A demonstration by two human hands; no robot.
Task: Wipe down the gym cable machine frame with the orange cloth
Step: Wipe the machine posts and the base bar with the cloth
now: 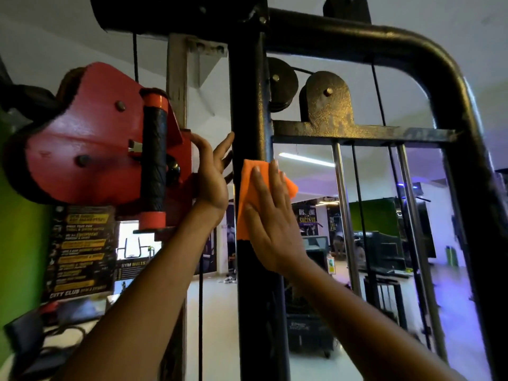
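Right hand [270, 215]: your flat, straight fingers press the orange cloth [248, 193] against the black upright post [247, 100], spreading wiping pressure.
Left hand [211, 171]: open, bracing beside the red pulley carriage [82, 138].

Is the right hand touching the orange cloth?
Touching. The head view shows the right hand lying flat with straight fingers on the cloth, pressing it against the post.

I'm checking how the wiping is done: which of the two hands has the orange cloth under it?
The right hand, pressing the orange cloth flat against the black upright post. The left hand is bare, beside the red pulley carriage.
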